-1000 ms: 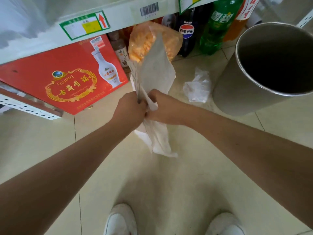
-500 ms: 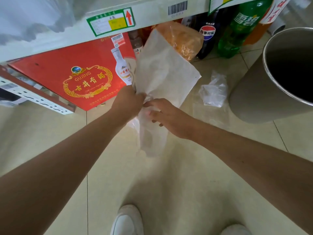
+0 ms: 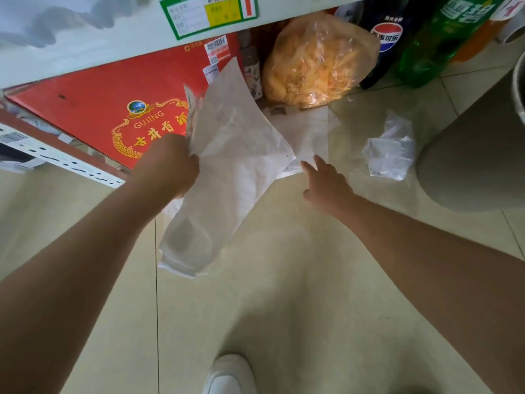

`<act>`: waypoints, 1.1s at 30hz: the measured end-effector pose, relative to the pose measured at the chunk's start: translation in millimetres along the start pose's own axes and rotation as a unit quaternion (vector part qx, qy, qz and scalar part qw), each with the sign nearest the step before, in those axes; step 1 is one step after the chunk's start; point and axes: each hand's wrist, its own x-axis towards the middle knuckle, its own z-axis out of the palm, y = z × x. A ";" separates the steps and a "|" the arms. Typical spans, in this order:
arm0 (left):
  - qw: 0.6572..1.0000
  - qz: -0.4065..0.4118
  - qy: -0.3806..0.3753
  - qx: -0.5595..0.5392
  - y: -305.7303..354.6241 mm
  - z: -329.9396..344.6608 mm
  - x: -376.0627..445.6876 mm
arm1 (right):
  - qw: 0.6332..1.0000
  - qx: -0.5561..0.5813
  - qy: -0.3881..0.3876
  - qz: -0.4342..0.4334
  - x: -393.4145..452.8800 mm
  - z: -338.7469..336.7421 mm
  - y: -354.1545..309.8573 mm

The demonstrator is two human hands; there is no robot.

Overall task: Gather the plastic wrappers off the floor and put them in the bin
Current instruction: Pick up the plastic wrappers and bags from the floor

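Against half a second ago, we note the right hand (image 3: 326, 184) has come off the large white wrapper (image 3: 230, 172) and now reaches toward the floor with fingers spread and nothing in them; its fingertips lie at the near edge of a flat clear wrapper (image 3: 309, 132). Whether they touch it we cannot tell. The left hand (image 3: 170, 166) keeps its closed grip on the large wrapper's left edge. The view has also swung right, so the bin (image 3: 468, 155) sits further toward the frame edge.

Large white wrapper: held in the air over the tiles, between the two arms. Its long axis runs diagonally, upper corner pointing up toward the shelf (image 3: 85, 32), lower end hanging toward the person's shoe (image 3: 230, 373). Thin milky film, softly creased, roughly rectangular (the lower end rounded where it folds).

Flat clear wrapper: lying on the floor in front of the snack bag (image 3: 318, 61), glossy and nearly see-through.

Crumpled wrapper (image 3: 389, 149): on the floor just beside the bin's wall, a wrinkled translucent lump with a small printed label.

Bin: cylindrical, dull grey-brown wall, bright metal rim at the right edge.

Backdrop: a red carton (image 3: 99, 103) with gold lettering under the shelf, a clear bag of yellow snacks, a dark cola bottle (image 3: 383, 38), a green soda bottle (image 3: 437, 41). Floor of pale glossy tiles.
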 end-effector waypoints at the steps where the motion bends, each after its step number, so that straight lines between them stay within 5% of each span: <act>1: 1.000 0.004 0.001 0.001 -0.3 4.1 -0.9 | 1.000 -0.016 -0.017 -0.002 5.0 2.6 5.7; 8: 1.000 0.011 0.003 -0.015 0.9 5.3 -3.6 | 0.996 -0.071 -0.050 -0.020 16.5 -0.7 9.6; 15: 1.000 0.006 0.002 -0.007 6.8 -0.6 -3.3 | 0.982 -0.162 0.093 0.027 -8.5 -4.9 22.5; 18: 1.000 0.007 0.007 0.005 6.9 1.3 -4.0 | 0.984 -0.099 0.133 0.065 -14.1 16.1 28.1; 23: 1.000 0.005 0.008 0.005 10.3 2.6 -6.1 | 0.989 0.037 0.070 0.125 -9.9 21.2 21.7; 28: 1.000 0.016 0.004 0.007 13.3 5.2 -5.7 | 0.947 0.263 0.015 0.186 -11.4 24.3 26.8; 33: 1.000 0.017 0.004 -0.007 31.5 5.7 -9.7 | 0.903 0.368 0.152 0.161 -31.4 -22.3 11.3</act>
